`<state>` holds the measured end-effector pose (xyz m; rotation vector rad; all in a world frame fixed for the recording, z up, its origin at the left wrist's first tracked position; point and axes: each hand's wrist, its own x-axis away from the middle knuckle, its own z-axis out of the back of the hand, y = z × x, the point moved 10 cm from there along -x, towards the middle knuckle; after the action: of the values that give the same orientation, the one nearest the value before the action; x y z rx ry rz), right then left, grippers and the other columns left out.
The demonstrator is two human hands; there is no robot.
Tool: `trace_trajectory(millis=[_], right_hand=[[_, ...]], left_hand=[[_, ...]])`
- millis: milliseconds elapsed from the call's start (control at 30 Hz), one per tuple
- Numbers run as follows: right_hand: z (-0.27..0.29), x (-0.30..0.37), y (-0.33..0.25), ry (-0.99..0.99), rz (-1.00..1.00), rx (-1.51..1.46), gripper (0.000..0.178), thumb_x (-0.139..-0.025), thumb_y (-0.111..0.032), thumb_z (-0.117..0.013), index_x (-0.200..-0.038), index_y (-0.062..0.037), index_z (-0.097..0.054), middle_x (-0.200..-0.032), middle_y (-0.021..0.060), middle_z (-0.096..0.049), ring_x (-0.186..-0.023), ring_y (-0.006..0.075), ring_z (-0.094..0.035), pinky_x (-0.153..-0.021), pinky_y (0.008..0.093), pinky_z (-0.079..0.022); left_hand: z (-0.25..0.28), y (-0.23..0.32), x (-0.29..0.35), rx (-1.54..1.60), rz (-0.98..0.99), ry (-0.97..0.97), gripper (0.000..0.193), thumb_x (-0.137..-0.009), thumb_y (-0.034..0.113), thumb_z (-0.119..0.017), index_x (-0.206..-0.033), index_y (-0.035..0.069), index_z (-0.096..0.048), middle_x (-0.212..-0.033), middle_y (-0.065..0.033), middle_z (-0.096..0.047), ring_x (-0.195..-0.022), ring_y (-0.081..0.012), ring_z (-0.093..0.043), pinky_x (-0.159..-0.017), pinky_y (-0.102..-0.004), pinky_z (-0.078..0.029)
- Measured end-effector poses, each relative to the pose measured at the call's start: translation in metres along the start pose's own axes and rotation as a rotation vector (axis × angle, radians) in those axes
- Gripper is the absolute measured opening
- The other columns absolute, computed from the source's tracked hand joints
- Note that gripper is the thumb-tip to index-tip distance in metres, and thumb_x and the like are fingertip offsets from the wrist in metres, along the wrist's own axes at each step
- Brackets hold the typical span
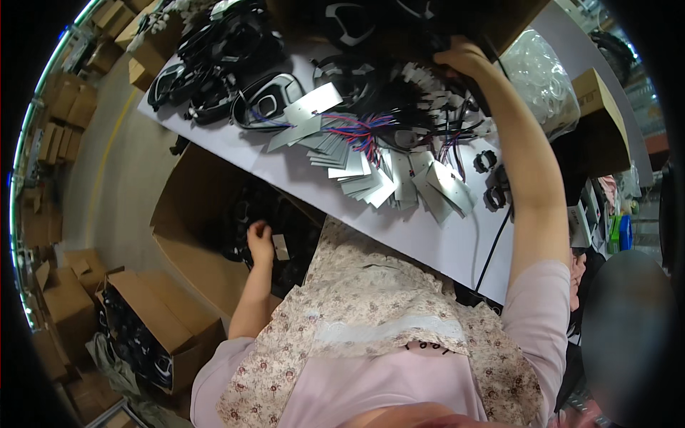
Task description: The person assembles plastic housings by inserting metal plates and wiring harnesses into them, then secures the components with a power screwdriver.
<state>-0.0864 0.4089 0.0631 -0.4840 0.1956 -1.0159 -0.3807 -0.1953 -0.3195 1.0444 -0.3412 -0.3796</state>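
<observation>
My left hand point(261, 242) is down in an open cardboard box point(189, 207) below the table's left edge. Its fingers are curled, and whatever they hold, if anything, is hidden; dark parts lie under it. Stretched far forward, my right hand point(462, 57) is at the front of a large cardboard box point(517, 21) on the table. Its fingers are bent together against dark parts, and their grip is lost in shadow. Black housings with silver-grey frames point(271, 100) are heaped on the left of the table. Flat silver plates point(364, 178) with red and blue wires point(364, 128) fan out in the middle.
Small black clips point(486, 162) and a black cable point(494, 246) lie at the table's right. A clear plastic bag point(539, 78) of parts stands beyond my right arm, beside another carton point(603, 114). On the floor at left, a carton point(160, 314) holds more black parts.
</observation>
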Motion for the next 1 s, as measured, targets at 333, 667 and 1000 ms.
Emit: trace_trajectory(millis=[333,667,1000], right_hand=[[0.061,0.191,-0.011,-0.001,0.103,-0.294,0.032,-0.08,-0.02,-0.076,-0.102,0.0032,-0.07,-0.081,0.0071,-0.071,-0.07,0.0138,-0.069,-0.07,0.0276,-0.054],[0.007,0.301,0.083,-0.133,-0.24,-0.554,0.037,-0.075,-0.013,-0.075,-0.106,0.0027,-0.062,-0.08,0.007,-0.066,-0.068,0.0139,-0.065,-0.068,0.0292,-0.053],[-0.004,0.351,0.127,-0.03,-0.173,-0.388,0.055,-0.069,-0.016,-0.075,-0.117,0.0088,-0.067,-0.139,0.0145,-0.061,-0.101,0.0266,-0.07,-0.087,0.0351,-0.054]], left_hand=[[0.064,0.346,-0.029,0.398,-0.617,0.137,0.02,-0.101,0.001,-0.061,-0.121,0.0,-0.062,-0.121,-0.0081,-0.063,-0.108,-0.0161,-0.061,-0.095,-0.0284,-0.05],[-0.148,0.557,0.128,-0.243,-1.39,-0.766,0.028,-0.091,0.013,-0.074,-0.119,0.007,-0.071,-0.12,-0.0108,-0.065,-0.116,-0.032,-0.06,-0.101,-0.0397,-0.048],[-0.285,0.546,0.204,-0.541,-1.965,-1.043,0.017,-0.086,0.018,-0.074,-0.101,0.011,-0.068,-0.1,-0.0025,-0.065,-0.101,-0.0247,-0.063,-0.085,-0.0396,-0.053]])
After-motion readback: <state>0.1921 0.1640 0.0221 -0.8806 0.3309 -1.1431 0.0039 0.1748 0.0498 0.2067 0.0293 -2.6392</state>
